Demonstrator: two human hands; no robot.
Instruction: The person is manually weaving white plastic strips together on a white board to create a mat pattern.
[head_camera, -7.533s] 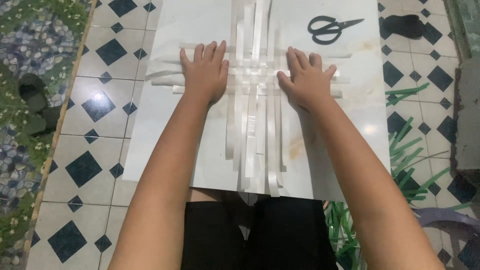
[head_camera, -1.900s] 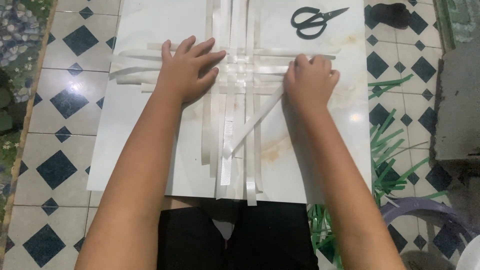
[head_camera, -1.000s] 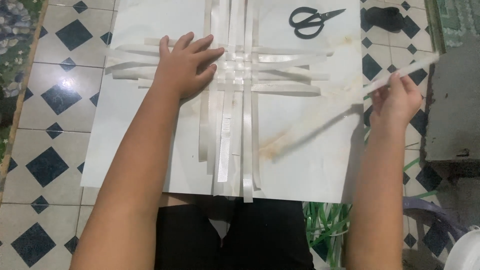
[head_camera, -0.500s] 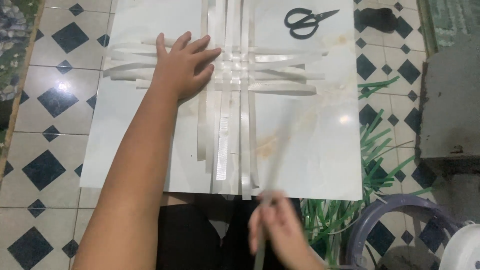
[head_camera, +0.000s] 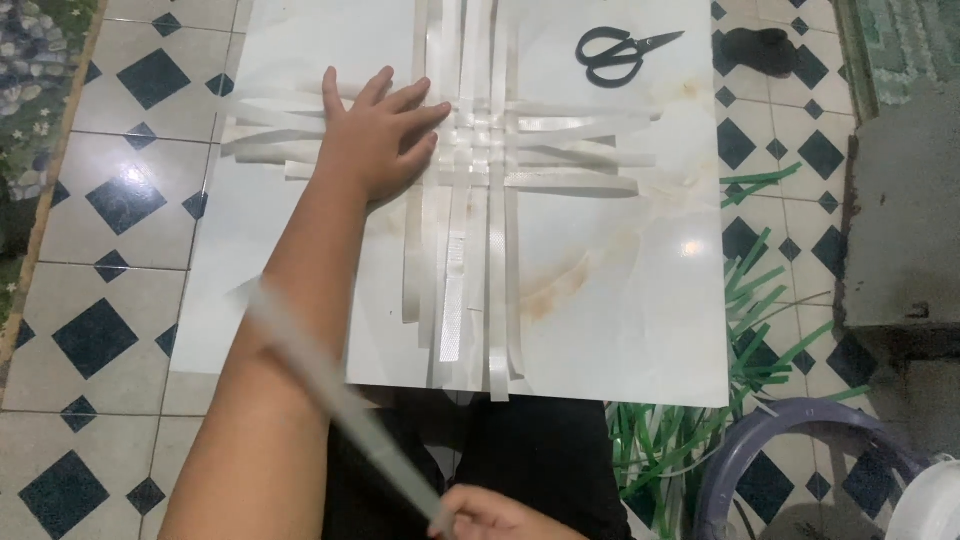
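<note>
Loose white strip (head_camera: 330, 385) has swung left since half a second ago, now crossing the forearm, blurred. Left hand (head_camera: 375, 135) lying flat, fingers spread, pinning the woven white strips (head_camera: 480, 150) on the board (head_camera: 620, 300). Right hand (head_camera: 500, 515) pinching the strip's end, probably fingertips.

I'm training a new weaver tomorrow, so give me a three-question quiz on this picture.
1. True or false: the left hand lies flat on the woven white strips.
2. The right hand grips: A) the black scissors, B) a blurred loose white strip, C) the green strips.
3. What surface lies under the weave?

Key: 1 true; 2 B; 3 a large glossy white tile.
</note>
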